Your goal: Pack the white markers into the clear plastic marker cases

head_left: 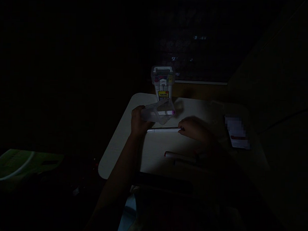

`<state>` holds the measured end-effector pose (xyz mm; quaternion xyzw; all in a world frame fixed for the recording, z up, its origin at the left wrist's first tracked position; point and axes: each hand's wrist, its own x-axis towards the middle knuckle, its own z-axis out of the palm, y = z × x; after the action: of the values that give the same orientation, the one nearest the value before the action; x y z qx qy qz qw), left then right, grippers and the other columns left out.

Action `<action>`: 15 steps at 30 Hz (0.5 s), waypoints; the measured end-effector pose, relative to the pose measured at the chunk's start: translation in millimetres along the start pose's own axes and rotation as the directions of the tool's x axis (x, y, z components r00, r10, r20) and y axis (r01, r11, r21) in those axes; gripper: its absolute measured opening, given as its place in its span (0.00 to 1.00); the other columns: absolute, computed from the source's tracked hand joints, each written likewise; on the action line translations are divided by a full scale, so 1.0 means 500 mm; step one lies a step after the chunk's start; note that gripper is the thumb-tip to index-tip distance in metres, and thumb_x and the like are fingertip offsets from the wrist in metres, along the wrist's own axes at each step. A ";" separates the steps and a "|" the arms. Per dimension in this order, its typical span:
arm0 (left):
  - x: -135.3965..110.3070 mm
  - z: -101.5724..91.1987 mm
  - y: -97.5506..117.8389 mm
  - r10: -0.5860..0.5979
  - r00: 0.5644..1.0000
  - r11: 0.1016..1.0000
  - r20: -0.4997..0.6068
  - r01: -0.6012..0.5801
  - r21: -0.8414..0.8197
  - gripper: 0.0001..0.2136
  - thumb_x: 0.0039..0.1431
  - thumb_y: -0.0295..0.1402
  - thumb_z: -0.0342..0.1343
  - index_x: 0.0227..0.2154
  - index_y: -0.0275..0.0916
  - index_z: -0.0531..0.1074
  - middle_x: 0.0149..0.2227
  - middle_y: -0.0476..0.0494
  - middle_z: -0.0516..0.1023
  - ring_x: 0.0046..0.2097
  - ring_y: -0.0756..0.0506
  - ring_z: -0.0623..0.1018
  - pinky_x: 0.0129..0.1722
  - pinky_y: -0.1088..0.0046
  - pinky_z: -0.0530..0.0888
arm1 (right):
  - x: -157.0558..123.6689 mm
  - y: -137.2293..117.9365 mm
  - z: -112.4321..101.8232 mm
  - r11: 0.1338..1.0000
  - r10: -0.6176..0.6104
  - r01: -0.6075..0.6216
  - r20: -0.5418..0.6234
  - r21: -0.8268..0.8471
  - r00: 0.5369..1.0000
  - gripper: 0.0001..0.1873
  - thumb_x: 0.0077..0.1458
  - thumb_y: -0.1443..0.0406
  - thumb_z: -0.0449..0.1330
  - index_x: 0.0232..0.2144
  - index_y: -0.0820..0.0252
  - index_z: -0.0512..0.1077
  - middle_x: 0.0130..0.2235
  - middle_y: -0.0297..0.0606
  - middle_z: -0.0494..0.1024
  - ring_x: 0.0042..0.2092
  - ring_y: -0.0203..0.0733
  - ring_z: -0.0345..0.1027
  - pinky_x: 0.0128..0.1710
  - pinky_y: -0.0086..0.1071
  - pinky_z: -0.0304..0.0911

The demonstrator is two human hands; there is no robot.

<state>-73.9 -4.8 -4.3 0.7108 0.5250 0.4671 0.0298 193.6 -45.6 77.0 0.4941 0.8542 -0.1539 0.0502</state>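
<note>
My left hand is wrapped round a clear plastic case, tipped on its side with its open end to the right. Inside lies a white marker with a pink end. Just below the case, my right hand pinches the right end of a long white marker that lies along the tabletop. Nearer to me are a marker with a red end and a dark-ended marker, both partly lost in shadow.
A lidded clear box full of markers stands at the back of the white table. To the right lies a flat, pale, blurred-out item. A green basket is low on the left. The room is very dark.
</note>
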 end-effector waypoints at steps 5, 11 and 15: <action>-0.006 0.007 0.001 -0.049 0.998 0.999 -0.043 0.050 0.014 0.34 0.41 0.44 0.66 0.51 0.40 0.63 0.50 0.38 0.69 0.52 0.37 0.72 0.51 0.56 0.70 | -0.024 0.034 -0.030 0.988 0.085 -0.070 -0.106 0.139 0.991 0.11 0.55 0.67 0.58 0.38 0.64 0.78 0.37 0.42 0.82 0.37 0.40 0.73 0.34 0.28 0.59; -0.004 0.004 -0.001 0.007 1.000 1.000 -0.015 -0.007 0.005 0.35 0.39 0.42 0.68 0.51 0.38 0.62 0.50 0.37 0.69 0.52 0.36 0.71 0.51 0.54 0.70 | -0.062 0.065 -0.056 0.983 0.059 0.007 -0.351 0.184 0.935 0.10 0.53 0.66 0.58 0.36 0.62 0.78 0.35 0.41 0.81 0.37 0.42 0.74 0.36 0.31 0.62; -0.004 0.005 0.001 -0.023 0.999 1.000 -0.025 0.023 0.002 0.35 0.38 0.40 0.68 0.51 0.40 0.62 0.50 0.38 0.69 0.53 0.35 0.71 0.52 0.54 0.70 | -0.085 0.060 -0.072 0.987 0.001 0.080 -0.504 0.139 0.864 0.08 0.53 0.67 0.59 0.35 0.60 0.77 0.35 0.39 0.81 0.36 0.42 0.74 0.37 0.33 0.64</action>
<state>-72.0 -5.5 -6.9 0.6990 0.5339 0.4750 0.0279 243.4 -55.5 114.8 0.5017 0.8332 -0.0873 -0.2155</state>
